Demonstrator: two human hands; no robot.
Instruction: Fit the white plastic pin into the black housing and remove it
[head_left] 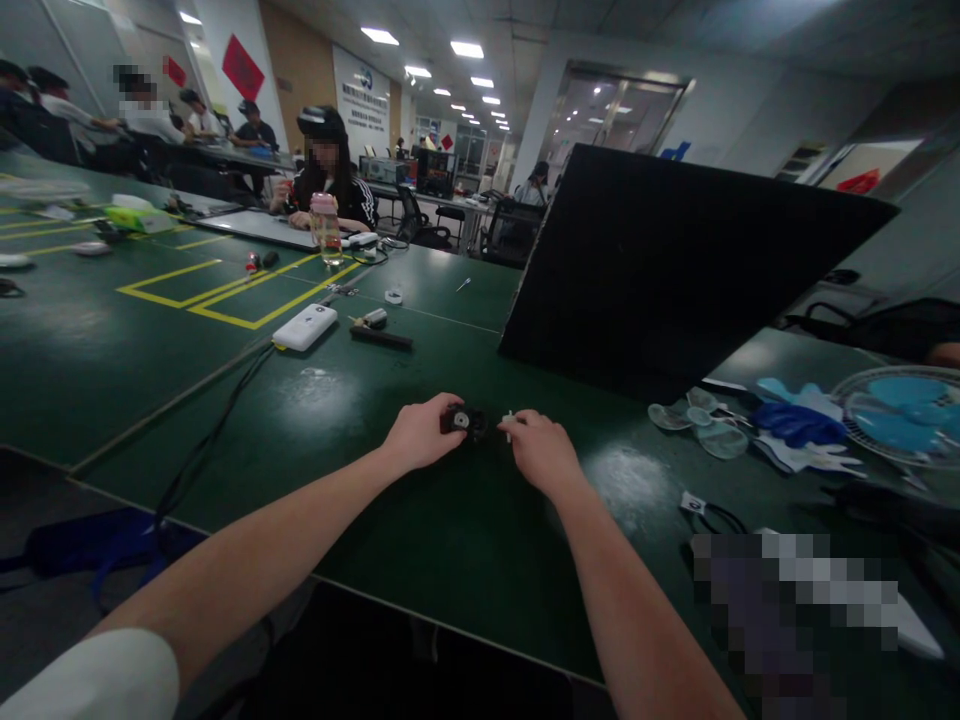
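Observation:
Before me on the green table (420,530), my left hand (421,432) grips a small black part (474,425) with a round silvery disc on its face. Thumb and fingers press on the part's left side; its exact kind is too small to tell. To the right, my right hand (541,448) pinches a small white plastic piece (509,424) between thumb and fingertips. A narrow gap lies between the white piece and the black part.
A large black panel (660,280) stands tilted at the right. Beyond my hands lie a white power bank (306,327) with a cable and a dark bar (381,338). Fan blades (705,425), gloves (799,425) and a fan (904,405) sit far right. A person (330,175) sits opposite, near a bottle (326,230).

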